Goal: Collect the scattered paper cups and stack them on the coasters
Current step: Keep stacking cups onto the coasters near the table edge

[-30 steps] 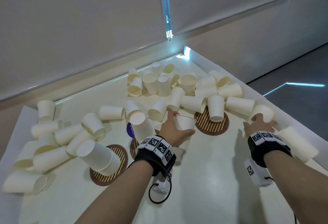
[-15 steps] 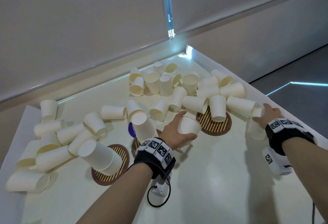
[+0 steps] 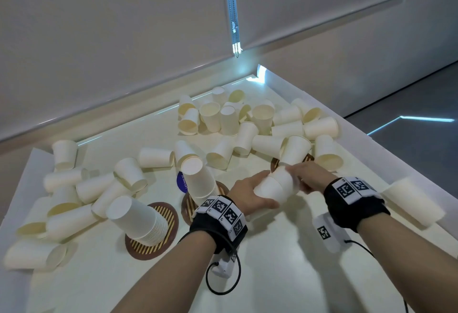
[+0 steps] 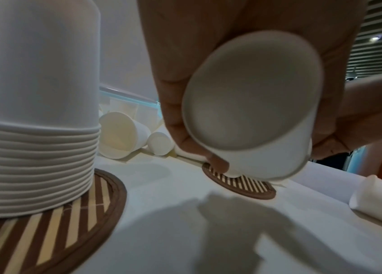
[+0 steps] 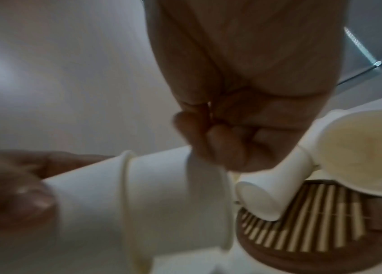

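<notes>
My left hand (image 3: 265, 195) grips a white paper cup (image 3: 269, 190) on its side, base toward my wrist (image 4: 251, 111). My right hand (image 3: 296, 176) pinches the rim of a second cup (image 5: 208, 185) nested into the first one's mouth. Both hands meet just in front of the right striped coaster (image 3: 274, 164), where a tilted cup (image 3: 295, 150) leans. A tall upside-down stack (image 3: 138, 221) stands on the left coaster (image 3: 168, 216). Another stack (image 3: 198, 178) stands on the middle coaster (image 3: 187, 207).
Several loose cups lie in a heap at the back (image 3: 230, 121) and along the left side (image 3: 74, 196). One cup (image 3: 411, 203) lies near the table's right edge (image 3: 371, 144), with the floor beyond it. A blue sticker (image 3: 180, 181) sits by the middle stack.
My right hand came in from the right edge with a cup and pushed it into the cup my left hand holds. The left hand tipped its cup sideways.
</notes>
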### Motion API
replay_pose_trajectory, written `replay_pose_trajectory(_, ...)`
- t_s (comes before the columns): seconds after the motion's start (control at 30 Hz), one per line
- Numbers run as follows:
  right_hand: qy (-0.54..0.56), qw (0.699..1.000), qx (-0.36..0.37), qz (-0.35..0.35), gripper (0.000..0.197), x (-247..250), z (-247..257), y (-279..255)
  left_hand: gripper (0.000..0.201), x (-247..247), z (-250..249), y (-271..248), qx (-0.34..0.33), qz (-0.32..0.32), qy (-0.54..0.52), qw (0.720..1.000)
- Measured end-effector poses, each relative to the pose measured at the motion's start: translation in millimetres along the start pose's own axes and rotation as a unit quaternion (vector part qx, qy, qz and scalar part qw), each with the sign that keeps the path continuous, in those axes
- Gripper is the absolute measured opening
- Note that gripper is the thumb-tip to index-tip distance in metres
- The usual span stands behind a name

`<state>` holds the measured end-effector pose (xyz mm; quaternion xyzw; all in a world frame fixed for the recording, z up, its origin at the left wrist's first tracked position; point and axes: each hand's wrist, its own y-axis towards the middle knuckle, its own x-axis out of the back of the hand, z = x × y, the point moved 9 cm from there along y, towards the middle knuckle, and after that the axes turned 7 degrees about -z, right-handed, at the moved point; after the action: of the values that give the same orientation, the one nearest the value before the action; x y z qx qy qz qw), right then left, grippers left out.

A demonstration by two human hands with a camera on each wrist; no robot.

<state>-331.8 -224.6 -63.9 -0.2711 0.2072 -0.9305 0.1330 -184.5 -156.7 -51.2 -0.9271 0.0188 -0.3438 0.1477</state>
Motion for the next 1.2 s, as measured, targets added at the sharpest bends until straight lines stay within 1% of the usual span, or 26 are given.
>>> replay_pose_trajectory(0.07, 0.014, 0.997, -0.002, 0.082, 0.036, -28.1, 9.1, -14.4, 0.083, 2.5, -0.7, 1.3, 0.0, -0.022, 0.019, 1.0)
replay_pose_trajectory(0.1, -0.002, 0.994, 0.007, 0.108, 0.041, -37.4, 12.4, -18.9, 0.083, 5.5, -0.4, 1.9, 0.004, -0.035, 0.029, 0.999)
replay_pose_trajectory(0.13, -0.012, 0.992, 0.023, 0.124, 0.041, -43.4, 16.8, -23.0, 0.082, 10.2, 0.6, 1.8, 0.013, -0.049, 0.031, 0.998)
replay_pose_trajectory(0.17, -0.001, 0.99, 0.043, 0.136, 0.037, -47.4, 22.0, -24.8, 0.079, 17.0, 1.9, 1.6, 0.022, -0.066, 0.022, 0.997)
replay_pose_trajectory(0.2, 0.041, 0.987, 0.058, 0.143, 0.031, -49.0, 27.4, -25.2, 0.076, 25.9, 2.8, 0.8, 0.027, -0.089, 0.006, 0.996)
replay_pose_trajectory(0.27, 0.16, 0.976, 0.059, 0.135, 0.023, -46.2, 36.6, -23.5, 0.067, 50.6, -0.9, -4.9, 0.022, -0.152, -0.024, 0.988)
replay_pose_trajectory(0.33, 0.256, 0.959, 0.046, 0.109, 0.024, -42.1, 42.6, -20.0, 0.058, 78.0, -10.1, -12.8, 0.009, -0.221, -0.051, 0.974)
replay_pose_trajectory(0.37, 0.291, 0.95, 0.044, 0.108, 0.024, -43.2, 47.4, -21.2, 0.054, 89.0, -15.5, -16.9, 0.002, -0.244, -0.065, 0.968)
replay_pose_trajectory(0.43, 0.334, 0.932, 0.048, 0.131, 0.023, -49.6, 59.2, -25.2, 0.046, 108.1, -29.9, -24.2, -0.018, -0.276, -0.07, 0.958)
replay_pose_trajectory(0.47, 0.332, 0.931, 0.051, 0.144, 0.021, -52.9, 64.1, -26.9, 0.041, 118.4, -36.0, -28.2, -0.026, -0.293, -0.06, 0.954)
replay_pose_trajectory(0.5, 0.306, 0.939, 0.055, 0.149, 0.02, -54.3, 68.3, -29.2, 0.038, 130.4, -40.6, -32.7, -0.03, -0.315, -0.047, 0.948)
replay_pose_trajectory(0.53, 0.267, 0.952, 0.059, 0.137, 0.022, -51.9, 68.6, -26.7, 0.035, 144.2, -44.5, -37.5, -0.033, -0.338, -0.033, 0.94)
replay_pose_trajectory(0.57, 0.215, 0.969, 0.066, 0.104, 0.025, -44.0, 66.6, -21.8, 0.033, 158.5, -47.0, -42.3, -0.031, -0.36, -0.017, 0.932)
replay_pose_trajectory(0.6, 0.157, 0.984, 0.076, 0.045, 0.027, -29.1, 61.5, -13.8, 0.031, 172.2, -48.3, -46.2, -0.024, -0.375, 0.004, 0.927)
replay_pose_trajectory(0.63, 0.098, 0.991, 0.082, -0.033, 0.029, -8.5, 54.1, -6.4, 0.03, 184.1, -48.0, -48.8, -0.011, -0.383, 0.032, 0.923)
replay_pose_trajectory(0.67, 0.049, 0.989, 0.078, -0.115, 0.032, 15.3, 43.7, -0.8, 0.029, 193.8, -47.0, -50.5, 0.007, -0.384, 0.066, 0.921)
replay_pose_trajectory(0.7, 0.016, 0.979, 0.057, -0.196, 0.036, 41.0, 29.8, 2.0, 0.028, 201.5, -44.3, -50.7, 0.026, -0.378, 0.1, 0.92)
replay_pose_trajectory(0.77, -0.018, 0.945, -0.017, -0.326, 0.044, 88.2, -5.5, -1.4, 0.03, 207.1, -34.2, -45.0, 0.065, -0.345, 0.162, 0.922)
replay_pose_trajectory(0.8, -0.034, 0.927, -0.061, -0.369, 0.049, 106.8, -24.9, -4.7, 0.033, 204.4, -26.8, -39.7, 0.082, -0.318, 0.19, 0.925)
replay_pose_trajectory(0.87, -0.077, 0.895, -0.136, -0.418, 0.061, 133.1, -59.0, -13.3, 0.035, 189.4, -7.6, -24.7, 0.105, -0.258, 0.235, 0.931)
replay_pose_trajectory(0.93, -0.121, 0.879, -0.188, -0.42, 0.073, 145.8, -91.5, -18.8, 0.036, 167.6, 13.0, -10.4, 0.114, -0.207, 0.26, 0.936)
replay_pose_trajectory(1.0, -0.156, 0.876, -0.232, -0.394, 0.085, 152.4, -120.6, -23.7, 0.038, 146.0, 28.1, -0.1, 0.109, -0.172, 0.266, 0.942)
replay_pose_trajectory(1.03, -0.165, 0.879, -0.253, -0.37, 0.088, 153.3, -132.9, -26.1, 0.04, 138.4, 32.6, 3.1, 0.104, -0.165, 0.27, 0.943)
replay_pose_trajectory(1.1, -0.166, 0.892, -0.269, -0.324, 0.085, 148.6, -146.5, -32.2, 0.046, 132.9, 38.2, 5.8, 0.102, -0.169, 0.285, 0.938)
replay_pose_trajectory(1.17, -0.228, 0.885, -0.28, -0.295, 0.08, 143.0, -151.4, -39.9, 0.05, 132.7, 37.2, 7.0, 0.11, -0.179, 0.305, 0.929)
replay_pose_trajectory(1.2, -0.265, 0.886, -0.26, -0.278, 0.075, 138.3, -149.0, -37.7, 0.052, 133.4, 32.4, 6.6, 0.107, -0.19, 0.316, 0.923)
